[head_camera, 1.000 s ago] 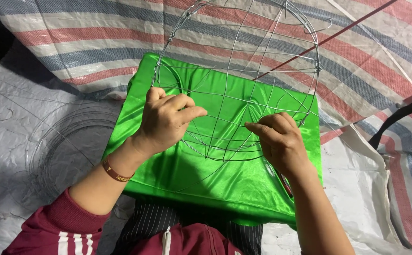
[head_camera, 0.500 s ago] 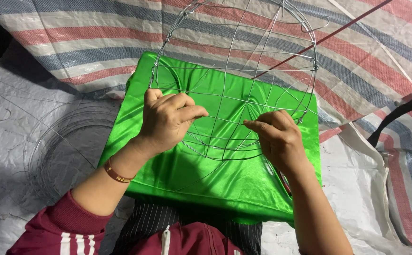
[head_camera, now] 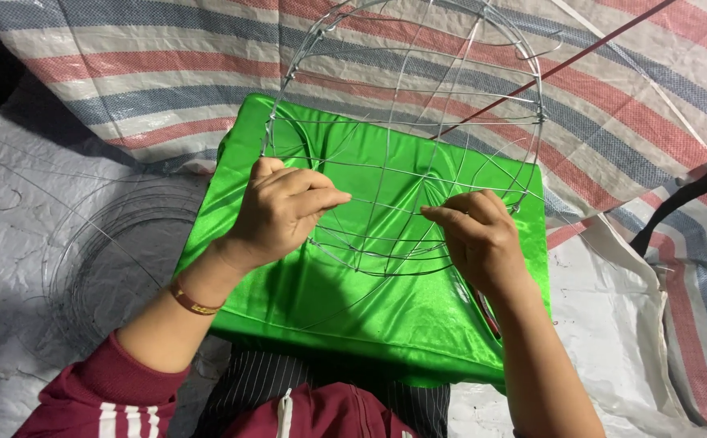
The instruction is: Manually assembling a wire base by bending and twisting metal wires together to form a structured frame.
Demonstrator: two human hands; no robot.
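We see a round dome-shaped frame of thin silver wire (head_camera: 406,138) lying on a shiny green satin cloth (head_camera: 369,316) spread over the person's lap, with a striped red, blue and white plastic tarp (head_camera: 126,65) beneath and beyond it. The frame's near rim sits between the two hands, and its body spreads away toward twelve o'clock from both; its ribs run roughly from six to twelve o'clock, crossed by curved hoops.

The left hand (head_camera: 280,212) rests on the rim at about nine o'clock, its grip closed loosely on the wire, index finger pointing toward three o'clock along a hoop. The right hand (head_camera: 479,237) lies at about four o'clock, its grip pinched on a wire with fingertips pointing toward nine. Both hands are equally near, forearms angled in from six o'clock, wrists bent down. A thin gold bracelet (head_camera: 191,300) circles the left wrist.
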